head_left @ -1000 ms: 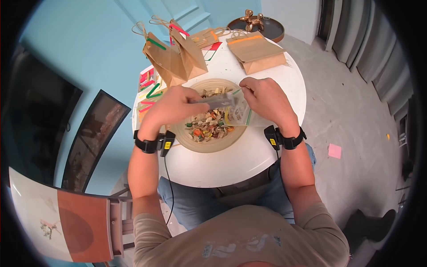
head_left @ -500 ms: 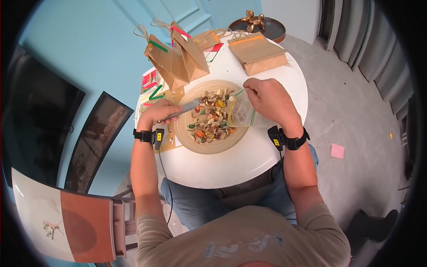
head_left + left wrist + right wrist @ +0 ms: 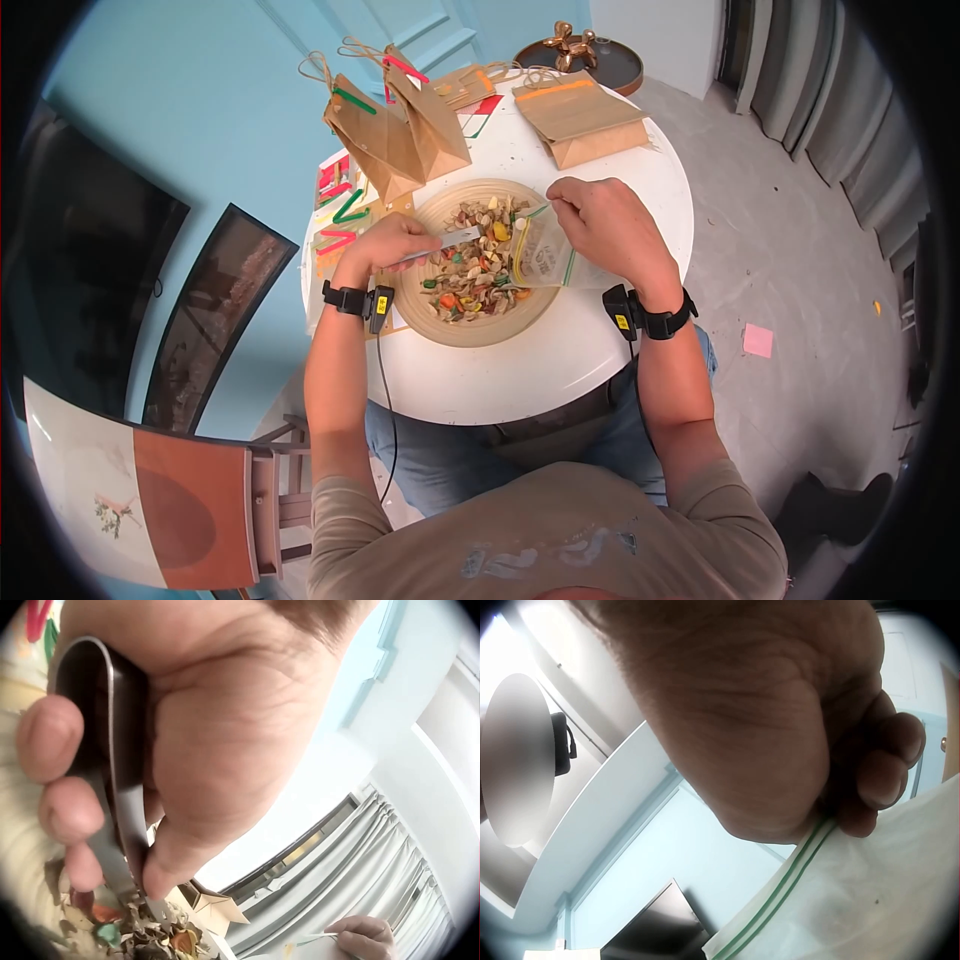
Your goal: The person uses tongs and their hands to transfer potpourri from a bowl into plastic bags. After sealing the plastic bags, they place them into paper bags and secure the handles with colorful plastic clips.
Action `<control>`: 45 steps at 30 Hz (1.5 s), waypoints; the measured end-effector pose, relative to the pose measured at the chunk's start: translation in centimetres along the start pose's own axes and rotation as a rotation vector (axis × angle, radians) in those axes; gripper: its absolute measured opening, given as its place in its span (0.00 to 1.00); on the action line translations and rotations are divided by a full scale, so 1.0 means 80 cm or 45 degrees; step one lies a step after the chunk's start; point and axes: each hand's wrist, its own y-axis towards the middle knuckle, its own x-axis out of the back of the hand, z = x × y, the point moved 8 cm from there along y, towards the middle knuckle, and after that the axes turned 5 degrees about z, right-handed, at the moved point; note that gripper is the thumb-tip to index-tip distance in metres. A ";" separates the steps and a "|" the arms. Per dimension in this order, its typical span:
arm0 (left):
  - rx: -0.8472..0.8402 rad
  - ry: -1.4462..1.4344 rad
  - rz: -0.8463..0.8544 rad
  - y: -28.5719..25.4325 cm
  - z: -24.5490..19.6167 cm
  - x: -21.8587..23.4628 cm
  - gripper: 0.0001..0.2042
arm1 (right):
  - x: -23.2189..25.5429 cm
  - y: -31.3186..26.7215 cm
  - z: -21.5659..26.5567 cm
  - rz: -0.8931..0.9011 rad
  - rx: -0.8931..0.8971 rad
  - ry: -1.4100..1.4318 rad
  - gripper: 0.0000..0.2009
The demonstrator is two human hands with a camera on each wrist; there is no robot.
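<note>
My left hand [image 3: 393, 243] grips metal tongs [image 3: 460, 237], their tips over a pile of dried potpourri [image 3: 470, 285] on a round beige plate [image 3: 425, 325]. In the left wrist view, the bent end of the tongs [image 3: 112, 667] sits in the palm, and the tips reach down among the dried pieces. My right hand [image 3: 612, 230] pinches the top edge of a clear zip bag [image 3: 545, 258], which hangs with its lower part overlapping the plate's right side. A green zip strip [image 3: 780, 881] runs along the bag right below the fingers in the right wrist view.
Two upright paper bags [image 3: 375, 140] stand behind the plate at left, and a larger paper bag [image 3: 580, 115] lies at back right. Colored strips [image 3: 345, 210] and cards lie left of the plate on the round white table [image 3: 470, 390]. A cable hangs from each wrist camera.
My left hand draws the tongs back from the bag to the plate's left side, then brings them rightward over the potpourri. My right hand and the bag stay nearly still.
</note>
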 end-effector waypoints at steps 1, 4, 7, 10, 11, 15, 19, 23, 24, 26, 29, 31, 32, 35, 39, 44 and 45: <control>-0.008 0.005 -0.003 0.001 0.003 0.000 0.18 | 0.000 -0.001 0.000 -0.003 0.001 0.001 0.12; -0.024 0.019 -0.023 0.000 0.009 0.001 0.17 | 0.000 -0.001 -0.001 -0.004 0.008 0.002 0.12; -0.019 0.039 -0.055 -0.011 0.007 0.001 0.17 | 0.000 0.000 -0.001 0.005 -0.001 -0.011 0.13; -0.009 0.029 -0.079 -0.022 0.009 0.006 0.16 | 0.000 0.000 0.000 0.009 -0.005 -0.002 0.13; -0.017 0.008 -0.091 -0.033 0.000 0.006 0.15 | -0.001 0.000 0.000 0.007 0.003 -0.002 0.13; -0.034 -0.002 -0.152 -0.059 -0.018 0.019 0.16 | -0.004 0.002 0.000 0.003 0.027 0.005 0.13; -0.102 0.117 -0.153 -0.080 -0.060 0.028 0.17 | -0.008 0.002 0.002 0.003 0.019 0.018 0.13; -0.223 0.279 -0.098 -0.102 -0.140 0.000 0.14 | -0.011 0.004 0.002 -0.002 0.003 0.019 0.13; -0.256 0.315 -0.084 -0.103 -0.156 -0.012 0.12 | -0.011 0.004 0.002 -0.010 0.001 0.019 0.13; -0.329 0.352 -0.036 -0.098 -0.180 -0.035 0.12 | -0.009 0.004 0.001 -0.016 -0.025 0.025 0.13; -0.373 0.512 -0.050 -0.079 -0.199 -0.065 0.13 | -0.007 0.005 0.000 -0.014 -0.068 0.034 0.12; -0.382 0.609 -0.085 -0.075 -0.201 -0.069 0.13 | -0.005 0.005 -0.001 -0.024 -0.059 0.025 0.12; -0.388 0.635 -0.101 -0.076 -0.201 -0.069 0.13 | -0.004 0.005 -0.001 -0.028 -0.056 0.021 0.12; -0.300 0.522 -0.135 -0.083 -0.193 -0.054 0.14 | 0.001 0.003 -0.002 -0.044 -0.049 0.019 0.12; -0.142 0.283 -0.186 -0.086 -0.142 0.000 0.17 | 0.005 0.001 -0.007 -0.055 -0.046 0.023 0.12; 0.104 0.151 -0.291 -0.052 -0.022 0.070 0.22 | 0.007 0.000 -0.008 -0.045 -0.054 0.034 0.13; 0.142 0.102 -0.315 -0.044 0.001 0.078 0.22 | 0.007 0.000 -0.007 -0.040 -0.048 0.028 0.13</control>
